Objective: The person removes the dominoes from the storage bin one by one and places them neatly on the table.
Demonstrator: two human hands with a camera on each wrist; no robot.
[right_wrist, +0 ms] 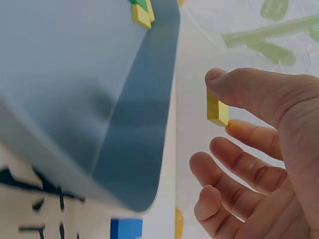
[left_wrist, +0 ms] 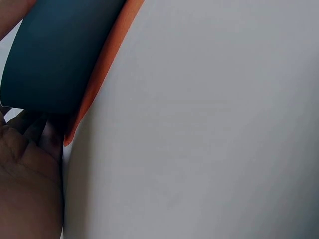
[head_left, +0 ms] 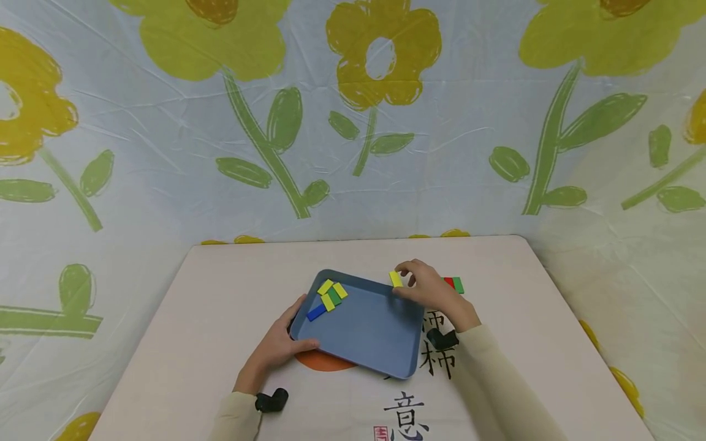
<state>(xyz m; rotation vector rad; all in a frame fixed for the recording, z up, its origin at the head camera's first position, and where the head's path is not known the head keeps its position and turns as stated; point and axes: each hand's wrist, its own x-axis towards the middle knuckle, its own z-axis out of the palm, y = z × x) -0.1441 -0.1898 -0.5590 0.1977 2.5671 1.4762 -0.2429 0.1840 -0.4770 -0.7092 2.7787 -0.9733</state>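
my right hand (head_left: 432, 291) is pinching a yellow block (head_left: 396, 278) between thumb and forefinger, the other fingers hanging loosely curled below it in the right wrist view. the block (right_wrist: 217, 108) is sitting in the air just over the far right rim of the blue tray (head_left: 369, 327), clear of the tray floor.

my left hand (head_left: 281, 343) is gripping the near left corner of the tray, thumb lying over the rim and fingers tucked underneath; in the left wrist view the fingers (left_wrist: 35, 132) are pressing against the tray's dark underside (left_wrist: 55, 55). that side of the tray is looking slightly lifted off the counter (head_left: 220, 294).

inside the tray, in the far left corner, a small cluster is lying together: yellow blocks (head_left: 331, 294), a green block (head_left: 334, 296) and a blue block (head_left: 317, 312), touching or overlapping one another.

on the counter just beyond my right hand, a red block (head_left: 449, 282) and another green block (head_left: 458, 285) are lying side by side, partly hidden by my knuckles. an orange circle print (head_left: 322, 361) is showing under the tray's near edge, with black characters (head_left: 408, 416) printed on the counter nearer to me.
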